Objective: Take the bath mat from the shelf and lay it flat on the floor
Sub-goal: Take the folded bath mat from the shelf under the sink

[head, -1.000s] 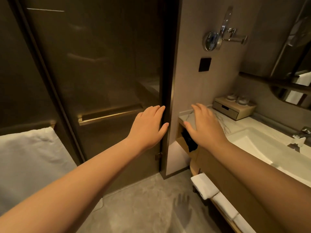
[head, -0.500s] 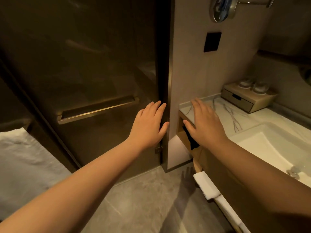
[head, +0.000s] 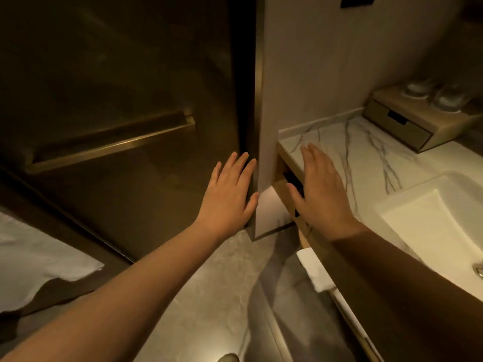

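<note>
**Still no mat in hand, and the view has dropped lower**

Compared with half a second back, the view has tipped further down and moved closer in. The chrome fitting has gone off the top, and the black plate (head: pixel 356 1) is now cut by the top edge. Both arms are stretched out in front much as they were.

The left hand (head: pixel 230 194) hovers by the edge of the door (head: pixel 117 87) and the wall post (head: pixel 266 126). Its fingers (head: pixel 241 163) are straight and a little spread, with nothing in them. The right hand (head: pixel 321 189) is over the corner of the bench (head: pixel 366 142), fingers (head: pixel 312 155) straight too and also empty. I can't tell if it actually touches the marble.

The mat (head: pixel 312 273) sits folded and white on the low shelf (head: pixel 367 347) under the bench, just below the right forearm and apart from both hands. Only its near end shows, since the forearm and bench cover the rest. A pale strip behind it might be more folded cloth, but I can't tell.

Stuff that's hard to make out:
- A black thing (head: pixel 292 178) sits in the cubby under the bench, half behind the right hand.
- The glasses (head: pixel 418 87) on the box (head: pixel 402 124) are just blur.
- The sink (head: pixel 431 226) is cut by the right edge, with a bit of tap (head: pixel 478 270) poking in.
- The towel (head: pixel 34 259) at left runs out of frame.
- The right forearm is in deep shadow.
- Something pale and rounded (head: pixel 228 357) sits at the bottom edge, on the floor (head: pixel 209 296). No idea what it is.
</note>
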`<state>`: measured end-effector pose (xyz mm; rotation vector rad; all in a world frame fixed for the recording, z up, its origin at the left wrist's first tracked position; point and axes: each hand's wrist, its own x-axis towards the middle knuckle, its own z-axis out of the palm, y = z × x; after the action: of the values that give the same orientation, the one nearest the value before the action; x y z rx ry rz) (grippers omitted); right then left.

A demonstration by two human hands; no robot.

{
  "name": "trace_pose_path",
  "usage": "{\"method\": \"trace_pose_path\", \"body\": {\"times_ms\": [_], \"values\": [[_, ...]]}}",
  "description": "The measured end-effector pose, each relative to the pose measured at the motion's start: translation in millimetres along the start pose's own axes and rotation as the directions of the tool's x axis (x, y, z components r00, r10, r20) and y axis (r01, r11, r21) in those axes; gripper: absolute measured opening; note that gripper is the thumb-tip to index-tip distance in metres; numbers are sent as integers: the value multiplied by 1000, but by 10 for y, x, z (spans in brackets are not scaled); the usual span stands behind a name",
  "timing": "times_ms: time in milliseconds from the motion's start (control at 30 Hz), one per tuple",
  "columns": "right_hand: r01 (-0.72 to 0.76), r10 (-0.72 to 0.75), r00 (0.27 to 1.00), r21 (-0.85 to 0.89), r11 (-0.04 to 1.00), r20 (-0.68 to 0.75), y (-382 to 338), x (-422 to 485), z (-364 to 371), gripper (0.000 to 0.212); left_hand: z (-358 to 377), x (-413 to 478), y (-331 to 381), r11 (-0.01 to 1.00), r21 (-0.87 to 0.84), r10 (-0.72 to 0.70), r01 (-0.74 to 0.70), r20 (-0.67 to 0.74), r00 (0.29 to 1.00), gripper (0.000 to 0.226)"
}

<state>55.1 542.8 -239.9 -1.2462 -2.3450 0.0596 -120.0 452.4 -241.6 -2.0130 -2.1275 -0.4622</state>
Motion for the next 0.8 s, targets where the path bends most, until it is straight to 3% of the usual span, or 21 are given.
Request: {"method": "trace_pose_path", "body": {"times_ms": [300,433,800], "values": [[-83,88,992,-63,995,86,328,-135,1017,82,1071,10,-274,991,-87,109,-101,81,991,63],[-88,98,985,-78,993,141,441,-316,1542,75,1648,-57,-374,985,-122,140,-124,129,982,65],[-225,242,922,-88,970,303,1098,-1015,2991,76,3521,-310,-493,951,-183,281,-250,169,945,63]]}}
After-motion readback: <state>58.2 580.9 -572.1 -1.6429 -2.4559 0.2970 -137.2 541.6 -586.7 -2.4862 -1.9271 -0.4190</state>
